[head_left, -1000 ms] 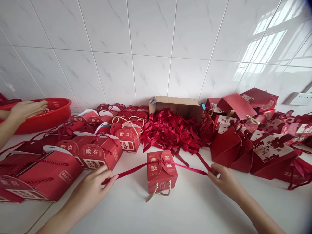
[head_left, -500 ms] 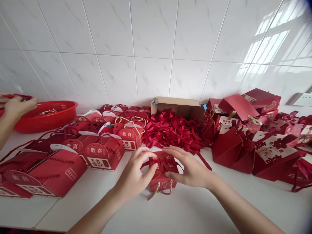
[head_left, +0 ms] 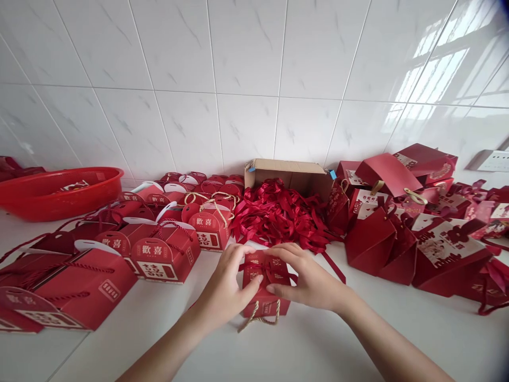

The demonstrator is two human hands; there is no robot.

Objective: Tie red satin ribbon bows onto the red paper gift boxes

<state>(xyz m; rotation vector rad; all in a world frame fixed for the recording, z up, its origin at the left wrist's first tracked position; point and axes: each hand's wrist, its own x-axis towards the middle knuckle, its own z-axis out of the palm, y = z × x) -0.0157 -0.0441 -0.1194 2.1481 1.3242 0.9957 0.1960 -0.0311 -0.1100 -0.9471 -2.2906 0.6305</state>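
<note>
Curves left hand (head_left: 226, 281) and right hand (head_left: 312, 278), with each grip apart between thumb and fingers, around a small red box (head_left: 265, 298) on the white bench (head_left: 302, 345), with ribbon (head_left: 269, 268) across its top and gold cord (head_left: 253, 314) in front. Shows, behind, a ribbon heap (head_left: 280, 215) at a cardboard carton (head_left: 290, 168), between handled boxes (head_left: 163, 252) and gift boxes (head_left: 379, 244).
</note>
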